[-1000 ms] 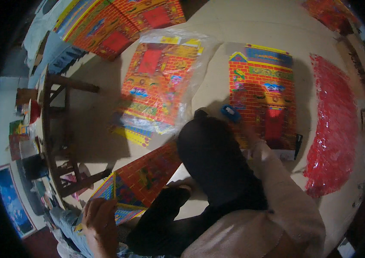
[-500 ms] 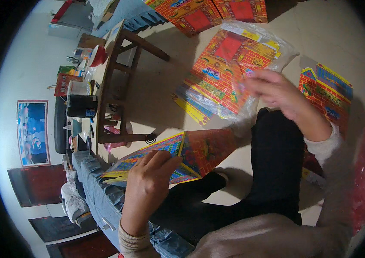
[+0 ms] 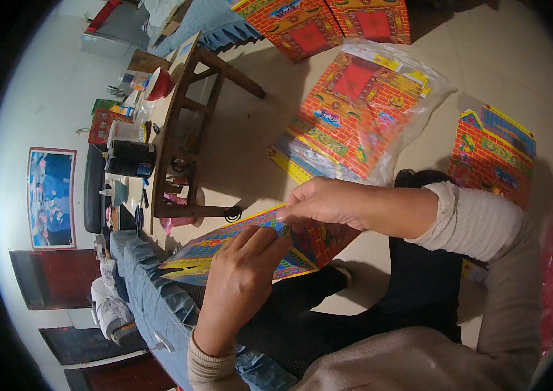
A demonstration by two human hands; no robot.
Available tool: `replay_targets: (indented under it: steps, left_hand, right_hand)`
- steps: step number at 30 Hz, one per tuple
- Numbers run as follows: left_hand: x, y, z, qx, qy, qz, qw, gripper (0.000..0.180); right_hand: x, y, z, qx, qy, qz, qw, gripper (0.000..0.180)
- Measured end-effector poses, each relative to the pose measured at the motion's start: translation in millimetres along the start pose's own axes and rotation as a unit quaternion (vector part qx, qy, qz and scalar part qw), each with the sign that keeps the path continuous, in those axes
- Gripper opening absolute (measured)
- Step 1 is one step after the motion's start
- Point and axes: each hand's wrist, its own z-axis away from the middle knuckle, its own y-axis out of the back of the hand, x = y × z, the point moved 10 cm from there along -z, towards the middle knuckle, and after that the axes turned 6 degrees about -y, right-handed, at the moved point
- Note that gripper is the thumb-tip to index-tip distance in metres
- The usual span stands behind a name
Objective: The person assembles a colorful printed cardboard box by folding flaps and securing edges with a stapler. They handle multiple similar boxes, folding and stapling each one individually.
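Note:
A folded piece of printed cardboard (image 3: 332,242), with red brick on one side and a blue and yellow pattern on the other, stands slanted by my dark-trousered leg. My left hand (image 3: 245,274) is closed at its upper edge, fingers bent over the cardboard and hiding part of it. From the right, my right hand (image 3: 322,203) reaches across, thumb and fingers pinched together at the same edge, close to the left fingertips. Whatever lies inside that pinch is too small to make out.
Beyond my hands, brick-printed sheets (image 3: 348,124) lie in a clear plastic bag (image 3: 436,88) on the tiled floor. More printed sheets (image 3: 495,153) lie at the right. At the left are a wooden table (image 3: 208,210) bearing a black container (image 3: 130,158), and a blue-covered sofa (image 3: 149,280).
My right hand has moved from above the bagged sheets down and left to the cardboard, beside my left hand. The left hand stays closed at the edge. The view has shifted slightly.

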Motion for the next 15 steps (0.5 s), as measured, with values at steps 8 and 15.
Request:
replay_targets:
  steps: [8,15]
  left_hand:
    - [1,-3,-3,-0.002,-0.014,0.0,1.0,0.026]
    - [1,-1,-2,-0.008,-0.017,0.006,1.0,0.029]
  right_hand:
    - [3,1,15,0.02,-0.101,0.051,0.993,0.034]
    - [-3,-5,4,-0.016,-0.113,0.192,0.975,0.05]
